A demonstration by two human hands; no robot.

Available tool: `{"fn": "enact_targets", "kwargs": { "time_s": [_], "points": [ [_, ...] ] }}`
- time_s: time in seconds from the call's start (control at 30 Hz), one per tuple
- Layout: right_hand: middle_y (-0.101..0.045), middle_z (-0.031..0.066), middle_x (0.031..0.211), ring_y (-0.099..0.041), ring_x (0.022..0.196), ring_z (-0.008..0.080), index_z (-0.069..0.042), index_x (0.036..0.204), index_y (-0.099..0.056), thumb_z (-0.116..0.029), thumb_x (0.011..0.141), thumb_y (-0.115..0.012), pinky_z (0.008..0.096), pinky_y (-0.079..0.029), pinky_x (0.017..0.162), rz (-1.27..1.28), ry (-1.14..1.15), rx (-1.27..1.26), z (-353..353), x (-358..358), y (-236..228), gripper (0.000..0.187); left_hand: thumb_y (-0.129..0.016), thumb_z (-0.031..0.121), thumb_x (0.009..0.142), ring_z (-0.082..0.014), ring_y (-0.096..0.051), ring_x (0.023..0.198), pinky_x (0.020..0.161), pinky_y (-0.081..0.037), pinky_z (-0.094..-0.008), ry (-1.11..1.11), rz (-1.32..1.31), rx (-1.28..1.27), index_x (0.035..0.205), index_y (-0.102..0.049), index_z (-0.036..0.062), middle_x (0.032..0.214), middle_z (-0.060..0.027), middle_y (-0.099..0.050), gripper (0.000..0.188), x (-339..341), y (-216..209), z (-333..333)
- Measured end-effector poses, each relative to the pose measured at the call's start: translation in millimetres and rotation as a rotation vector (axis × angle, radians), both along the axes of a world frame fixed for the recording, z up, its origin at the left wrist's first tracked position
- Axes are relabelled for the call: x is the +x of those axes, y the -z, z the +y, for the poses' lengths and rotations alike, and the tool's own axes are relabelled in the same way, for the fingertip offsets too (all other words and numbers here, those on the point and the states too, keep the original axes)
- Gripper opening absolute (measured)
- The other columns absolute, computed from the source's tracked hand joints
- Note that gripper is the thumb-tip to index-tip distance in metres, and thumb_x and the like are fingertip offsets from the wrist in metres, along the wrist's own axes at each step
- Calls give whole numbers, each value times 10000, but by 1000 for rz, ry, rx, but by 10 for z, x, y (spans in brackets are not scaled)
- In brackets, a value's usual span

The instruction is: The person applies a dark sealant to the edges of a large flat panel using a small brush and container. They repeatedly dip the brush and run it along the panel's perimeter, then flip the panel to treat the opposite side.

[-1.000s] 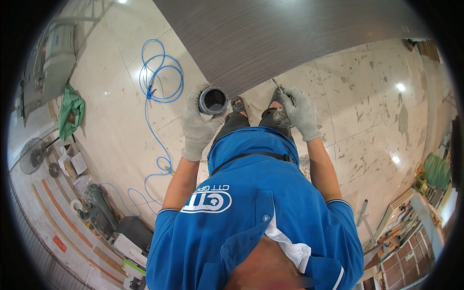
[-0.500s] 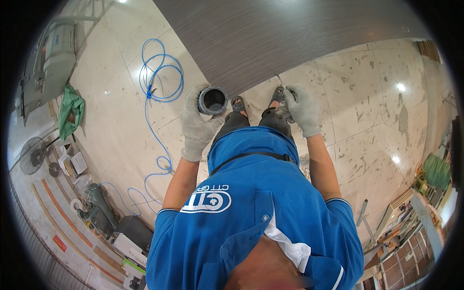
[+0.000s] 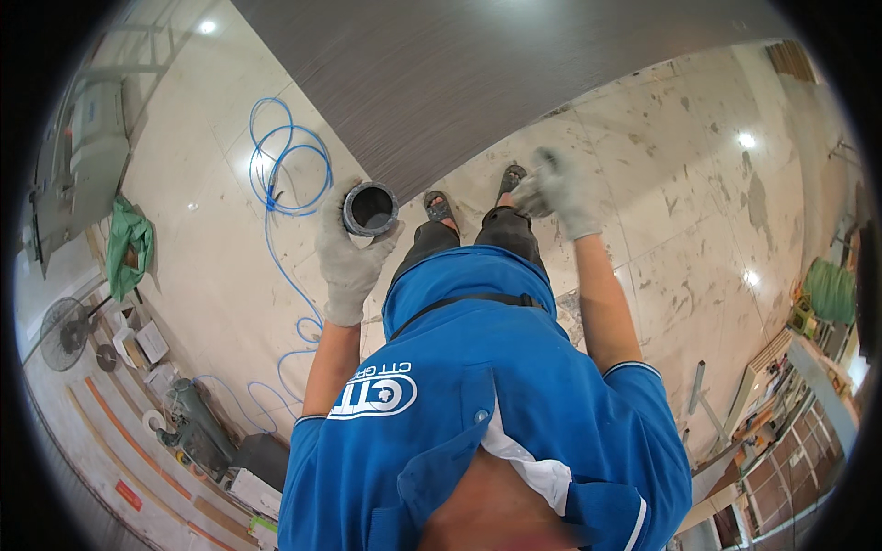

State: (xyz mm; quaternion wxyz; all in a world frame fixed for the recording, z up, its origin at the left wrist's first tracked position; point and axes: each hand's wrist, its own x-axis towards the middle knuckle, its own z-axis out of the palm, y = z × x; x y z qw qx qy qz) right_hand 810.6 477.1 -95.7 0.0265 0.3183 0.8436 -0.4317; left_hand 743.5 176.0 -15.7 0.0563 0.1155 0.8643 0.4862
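My left hand (image 3: 346, 262), in a light grey work glove, is closed around a dark round pot (image 3: 371, 210). The pot's open top faces up, its rim looks smeared with grey, and its inside is dark. On the other side of my legs is my right hand (image 3: 562, 195), gloved alike and blurred by motion. Its fingers look curled together; what they hold cannot be made out. Beyond both hands lies a large dark grey-brown panel (image 3: 441, 83) with fine streaks, its near corner close to the pot.
A coiled blue hose (image 3: 292, 165) lies on the pale, stained tile floor (image 3: 661, 193) at left. Along the left side are a green bag (image 3: 127, 246), a fan (image 3: 64, 332) and boxes. Green coiled material (image 3: 830, 290) and wooden strips stand at right.
The view has shifted, so the panel and hose sit differently in it. My left hand still holds the pot. A thin piece seen by my right fingers earlier no longer shows clearly.
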Motion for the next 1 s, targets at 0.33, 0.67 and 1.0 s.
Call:
{"fn": "enact_targets", "kwargs": {
  "time_s": [0.33,0.67,1.0],
  "points": [
    [-707,173,1031,-685,956,338,-60,1095,-683,-226,943,-614,430,-534,804,45,-274,138,217,44,96,236,-893,60,672,-251,-639,1103,942,-525,-342,70,45,-24,1309,-546,40,1209,-119,-627,725,-65,-50,241],
    [-701,115,873,-700,851,246,-22,1090,-672,-244,971,-620,382,-544,747,244,-146,146,619,41,70,256,-889,42,673,-232,-635,1112,954,-525,-337,68,45,-29,1311,-539,38,1216,-111,-627,728,2,-166,504],
    [-715,150,943,-689,885,320,-46,1017,-691,-193,928,-655,403,-540,774,64,158,-178,1051,-77,33,175,-887,26,679,-209,-630,1107,940,-536,-319,44,-9,37,1323,-522,31,1222,-102,-620,741,37,-200,854]
  ]
}}
